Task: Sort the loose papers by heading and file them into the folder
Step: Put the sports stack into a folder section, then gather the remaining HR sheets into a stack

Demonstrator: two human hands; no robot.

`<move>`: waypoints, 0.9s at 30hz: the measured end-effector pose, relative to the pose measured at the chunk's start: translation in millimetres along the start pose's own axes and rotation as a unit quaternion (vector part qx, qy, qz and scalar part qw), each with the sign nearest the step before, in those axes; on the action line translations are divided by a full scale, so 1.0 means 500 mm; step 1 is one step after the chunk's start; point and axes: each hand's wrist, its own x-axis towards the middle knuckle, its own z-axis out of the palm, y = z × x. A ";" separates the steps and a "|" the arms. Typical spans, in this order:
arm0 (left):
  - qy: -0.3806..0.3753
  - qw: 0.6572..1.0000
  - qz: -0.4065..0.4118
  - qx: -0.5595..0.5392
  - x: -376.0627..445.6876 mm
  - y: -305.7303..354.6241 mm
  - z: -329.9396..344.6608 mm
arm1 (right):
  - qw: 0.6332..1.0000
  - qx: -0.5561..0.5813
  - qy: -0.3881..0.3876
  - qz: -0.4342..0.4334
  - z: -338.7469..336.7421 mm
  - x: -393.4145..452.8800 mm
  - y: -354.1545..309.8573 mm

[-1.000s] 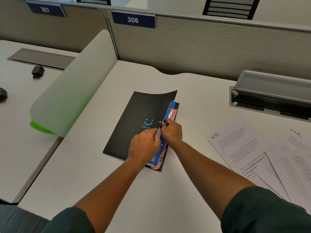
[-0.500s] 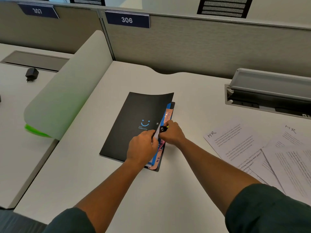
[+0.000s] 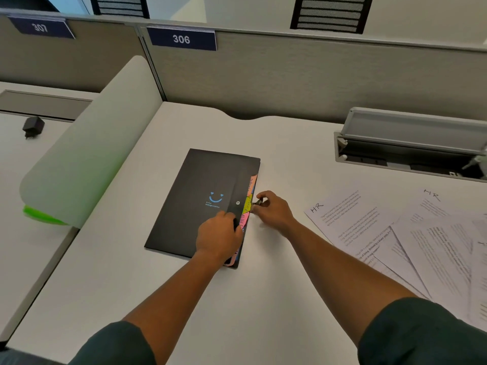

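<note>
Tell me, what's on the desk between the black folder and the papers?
Only the right hand by the black folder; toward the papers the desk is bare, in the head view.

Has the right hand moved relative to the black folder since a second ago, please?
Yes. The right hand has shifted rightward off the black folder; it now sits just past the folder's tabbed edge, over the bare desk.

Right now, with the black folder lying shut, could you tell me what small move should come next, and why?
Probably lift the cover open with the right hand: it pinches the small dark clasp at the black folder edge by the coloured tabs, the left hand steadies the cover, and the HR papers lie unfiled.
</note>
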 end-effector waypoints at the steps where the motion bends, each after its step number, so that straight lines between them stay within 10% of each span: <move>1: 0.005 1.000 0.002 0.003 -0.001 0.003 0.001 | 1.000 0.010 -0.005 0.000 -0.004 -0.007 0.001; 18: -0.022 0.989 0.015 -0.146 -0.010 0.181 0.004 | 0.981 0.135 0.094 0.104 -0.210 -0.181 0.117; 27: -0.190 0.879 -0.116 -0.421 -0.037 0.331 0.044 | 0.970 0.112 0.168 0.134 -0.365 -0.294 0.222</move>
